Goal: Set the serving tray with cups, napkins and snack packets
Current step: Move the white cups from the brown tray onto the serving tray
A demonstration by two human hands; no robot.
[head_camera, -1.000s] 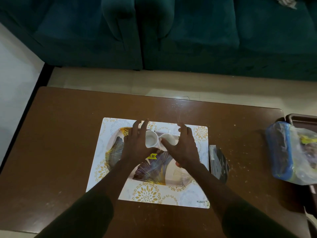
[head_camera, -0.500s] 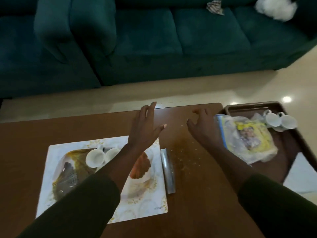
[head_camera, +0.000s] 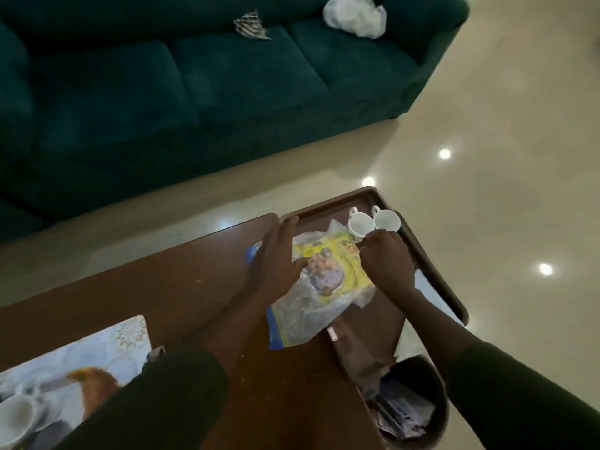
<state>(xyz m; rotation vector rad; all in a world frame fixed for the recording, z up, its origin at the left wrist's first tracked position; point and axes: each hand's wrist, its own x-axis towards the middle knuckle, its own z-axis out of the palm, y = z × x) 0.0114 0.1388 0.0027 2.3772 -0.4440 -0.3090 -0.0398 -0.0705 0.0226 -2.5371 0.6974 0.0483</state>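
A clear plastic bag with a yellow snack packet inside lies across the near-left rim of the brown serving tray, at the table's right end. Two white cups stand side by side at the tray's far end. My left hand lies over the bag's left edge, thumb on top. My right hand has its fingers curled on the bag's far right corner, just short of the cups. A pale napkin shows on the tray beside my right wrist. Another white cup sits blurred at the bottom left.
The brown table carries a patterned placemat at the lower left. A dark bin with papers stands below the tray. A green sofa runs behind; glossy floor lies to the right.
My view has swung right from the placemat to the tray. Both hands left the two cups on the plate, crossed the table and now rest on the snack bag.
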